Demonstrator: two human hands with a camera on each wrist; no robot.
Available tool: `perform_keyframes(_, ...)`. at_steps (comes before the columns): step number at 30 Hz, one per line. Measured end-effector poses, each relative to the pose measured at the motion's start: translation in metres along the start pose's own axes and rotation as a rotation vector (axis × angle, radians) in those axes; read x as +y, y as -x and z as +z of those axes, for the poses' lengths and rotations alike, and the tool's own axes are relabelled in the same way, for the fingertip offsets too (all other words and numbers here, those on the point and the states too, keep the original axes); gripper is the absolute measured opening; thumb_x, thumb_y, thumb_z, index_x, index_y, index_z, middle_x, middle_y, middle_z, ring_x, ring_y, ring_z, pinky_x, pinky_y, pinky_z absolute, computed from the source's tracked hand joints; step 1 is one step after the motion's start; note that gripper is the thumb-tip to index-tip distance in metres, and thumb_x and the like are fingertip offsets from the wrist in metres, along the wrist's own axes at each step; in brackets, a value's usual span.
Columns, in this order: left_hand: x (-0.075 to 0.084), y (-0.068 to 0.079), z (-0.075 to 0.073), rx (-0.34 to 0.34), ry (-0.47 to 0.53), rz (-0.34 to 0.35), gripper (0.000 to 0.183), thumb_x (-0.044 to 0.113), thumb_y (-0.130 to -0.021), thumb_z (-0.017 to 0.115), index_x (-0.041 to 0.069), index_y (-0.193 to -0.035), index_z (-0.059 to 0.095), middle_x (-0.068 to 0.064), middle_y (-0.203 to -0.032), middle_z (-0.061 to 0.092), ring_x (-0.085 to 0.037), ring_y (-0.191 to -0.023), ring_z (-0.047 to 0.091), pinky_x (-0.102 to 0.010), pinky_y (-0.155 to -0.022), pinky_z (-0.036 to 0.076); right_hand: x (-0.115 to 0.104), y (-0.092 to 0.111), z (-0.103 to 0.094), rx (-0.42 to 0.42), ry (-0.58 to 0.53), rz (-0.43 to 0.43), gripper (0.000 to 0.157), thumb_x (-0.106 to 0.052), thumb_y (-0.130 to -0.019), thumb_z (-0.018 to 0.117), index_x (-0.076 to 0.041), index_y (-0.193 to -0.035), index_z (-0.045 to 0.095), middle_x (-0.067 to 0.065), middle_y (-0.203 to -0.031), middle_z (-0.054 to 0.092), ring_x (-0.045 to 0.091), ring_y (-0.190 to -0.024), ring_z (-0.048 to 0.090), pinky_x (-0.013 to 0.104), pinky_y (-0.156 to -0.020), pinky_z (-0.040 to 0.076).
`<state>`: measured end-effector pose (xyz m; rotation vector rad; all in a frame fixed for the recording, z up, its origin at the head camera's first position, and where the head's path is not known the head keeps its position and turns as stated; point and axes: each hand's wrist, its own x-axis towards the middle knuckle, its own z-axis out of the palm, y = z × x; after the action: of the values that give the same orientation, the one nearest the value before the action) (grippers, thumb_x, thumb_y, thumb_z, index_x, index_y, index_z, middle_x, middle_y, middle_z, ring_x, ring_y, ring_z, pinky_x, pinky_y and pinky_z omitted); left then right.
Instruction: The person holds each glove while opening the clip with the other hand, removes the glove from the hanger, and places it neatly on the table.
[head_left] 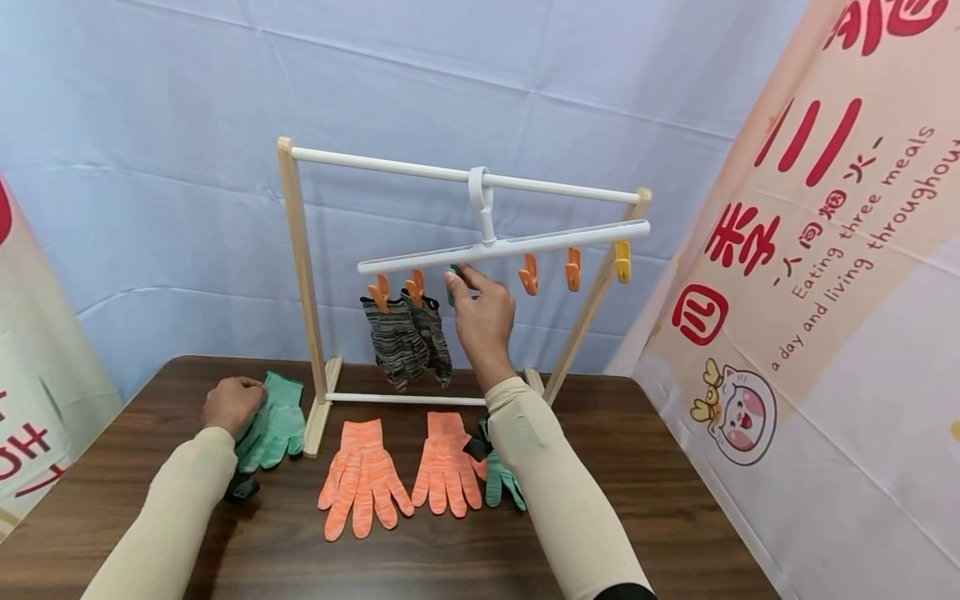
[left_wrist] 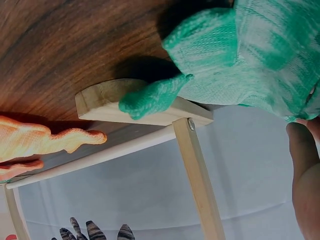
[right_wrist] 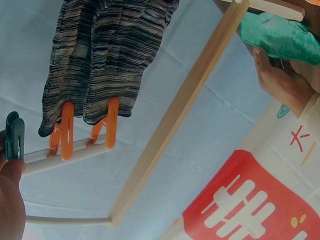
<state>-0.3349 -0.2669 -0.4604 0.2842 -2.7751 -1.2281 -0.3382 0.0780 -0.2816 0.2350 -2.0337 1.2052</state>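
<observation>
My left hand (head_left: 231, 403) pinches the cuff edge of a green glove (head_left: 279, 427) at the table's left side; the left wrist view shows thumb and finger at the fabric of this glove (left_wrist: 260, 60). Up at the white hanger (head_left: 502, 247), my right hand (head_left: 486, 321) pinches a dark green clothespin (right_wrist: 15, 136) between thumb and fingers. Two grey-black striped gloves (head_left: 405, 342) hang left of it from orange clothespins (right_wrist: 67, 130). To its right, two orange clothespins (head_left: 573, 268) and a yellow clothespin (head_left: 622, 262) hang on the hanger.
A wooden rack with a white top rod (head_left: 390, 167) carries the hanger. Two orange gloves (head_left: 363, 475) lie flat on the dark wooden table (head_left: 600, 517). Another green glove (head_left: 504, 479) lies partly hidden under my right forearm. Printed cloth (head_left: 817, 250) hangs at the right.
</observation>
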Motion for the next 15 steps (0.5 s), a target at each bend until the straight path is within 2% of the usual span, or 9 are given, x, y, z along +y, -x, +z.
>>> perform_keyframes(5,-0.0014,0.0005,0.0018,0.011,-0.017,0.004,0.044,0.027,-0.095,0.039,-0.005,-0.118,0.056,-0.03,-0.119,0.05,-0.042,-0.095,0.052,-0.044,-0.066,0.044,-0.0007,0.0003,-0.0002,0.0,-0.004,0.001,0.029,-0.035,-0.085,0.064,-0.023,-0.111,0.068,-0.005,-0.092,0.068,0.012,-0.077,0.055,0.027,-0.058,0.045)
perform_keyframes(10,-0.0035,0.0016,0.0025,0.022,-0.042,-0.011,0.042,0.028,-0.095,0.04,-0.006,-0.111,0.06,-0.028,-0.11,0.056,-0.031,-0.076,0.056,-0.036,-0.056,0.043,-0.0018,0.0008,-0.0007,-0.007,0.008,0.004,0.03,-0.037,-0.085,0.064,-0.024,-0.112,0.068,-0.006,-0.092,0.068,0.01,-0.078,0.055,0.026,-0.059,0.046)
perform_keyframes(15,-0.0037,0.0014,0.0022,0.014,-0.046,-0.023,0.041,0.029,-0.095,0.04,-0.004,-0.099,0.064,-0.017,-0.082,0.06,-0.023,-0.061,0.051,-0.033,-0.05,0.038,-0.0012,0.0004,-0.0005,0.004,0.014,0.011,0.029,-0.038,-0.085,0.064,-0.025,-0.111,0.068,-0.006,-0.093,0.068,0.009,-0.076,0.055,0.026,-0.058,0.045)
